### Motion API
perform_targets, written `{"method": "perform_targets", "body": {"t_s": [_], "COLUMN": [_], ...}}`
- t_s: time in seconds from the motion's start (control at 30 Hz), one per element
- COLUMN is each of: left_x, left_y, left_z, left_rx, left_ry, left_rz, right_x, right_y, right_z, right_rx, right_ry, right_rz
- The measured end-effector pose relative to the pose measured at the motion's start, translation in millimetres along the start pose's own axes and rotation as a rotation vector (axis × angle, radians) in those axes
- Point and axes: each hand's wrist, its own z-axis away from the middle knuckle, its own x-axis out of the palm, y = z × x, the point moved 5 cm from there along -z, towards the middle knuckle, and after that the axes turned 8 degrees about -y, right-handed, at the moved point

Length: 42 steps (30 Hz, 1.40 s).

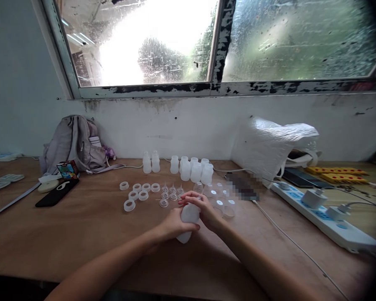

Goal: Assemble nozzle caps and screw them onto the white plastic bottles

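Observation:
A frosted white baby bottle [190, 213] is held tilted above the front middle of the table. My left hand [172, 224] wraps around its body, thumb across the near side. Curled over the bottle's far end are the fingers of my right hand [208, 212], which hide its neck and anything fitted there. Just beyond the hands lie several clear silicone nipples [173, 195] in rows. To their left are several translucent screw rings [143, 195]. Clear domed caps [219, 203] lie beside my right hand, partly covered by it.
Frosted bottles [196, 171] stand in a group near the wall, with two topped bottles [147, 163] to their left. A grey backpack [72, 144] and black phone [57, 193] are at left. At right are a white bag [266, 146], a power strip [329, 219] and a trailing cable [288, 234].

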Motion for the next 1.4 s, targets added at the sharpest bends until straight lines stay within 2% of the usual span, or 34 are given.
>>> {"method": "perform_targets", "body": {"t_s": [0.1,0.17,0.23,0.33,0.4,0.57,0.63,0.7,0.87,0.93,0.97,1.07,1.17,1.23,1.33,1.4], "left_x": [17.2,21.4,18.9,11.9,10.2,-2.9,-12.1,-22.1,-44.5,-47.9,-48.3,-46.8,-43.6,-42.3,-43.2,-44.1], "left_y": [-1.0,0.7,2.1,8.3,11.8,4.8,0.2,-1.8,0.0,-0.7,-1.3,-3.7,-6.1,-8.0,-12.1,-14.1], "left_z": [6.7,9.9,8.9,6.1,6.7,6.8,3.8,0.4,-3.1,-3.9,-4.1,-4.5,-4.5,-4.8,-6.0,-7.0], "left_rx": [-0.14,-0.15,-0.097,0.071,0.161,0.218,0.237,0.278,0.333,0.336,0.341,0.36,0.39,0.401,0.371,0.347], "left_ry": [-0.277,-0.34,-0.28,-0.098,-0.008,0.214,0.269,0.303,0.434,0.445,0.445,0.443,0.439,0.436,0.446,0.448], "left_rz": [0.286,0.381,0.291,-0.028,-0.224,-0.58,-0.674,-0.748,-0.883,-0.89,-0.892,-0.912,-0.928,-0.911,-0.864,-0.843], "right_x": [7.6,10.8,10.0,8.2,9.6,9.5,-2.9,-25.7,-110.0,-142.6,-156.2,-188.0,-202.5,-204.3,-198.8,-189.7], "right_y": [-6.0,-5.7,-3.7,-4.6,-9.0,-26.4,-32.2,-38.2,-55.4,-57.3,-55.7,-39.4,-22.1,-21.2,-37.3,-47.8], "right_z": [3.0,6.0,7.7,8.8,9.6,9.3,6.1,2.6,3.3,5.2,4.9,1.5,-0.1,0.9,7.3,10.6], "right_rx": [0.004,0.043,0.046,-0.023,-0.063,-0.153,-0.209,-0.268,-0.319,-0.233,-0.169,0.099,0.274,0.263,0.041,-0.121], "right_ry": [-0.099,-0.119,-0.073,-0.008,-0.012,-0.049,0.041,0.205,0.705,0.842,0.862,0.809,0.737,0.767,0.948,1.001], "right_rz": [-0.085,-0.106,-0.079,0.011,0.088,0.359,0.455,0.559,0.862,1.02,1.1,1.228,1.252,1.25,1.132,0.926]}}
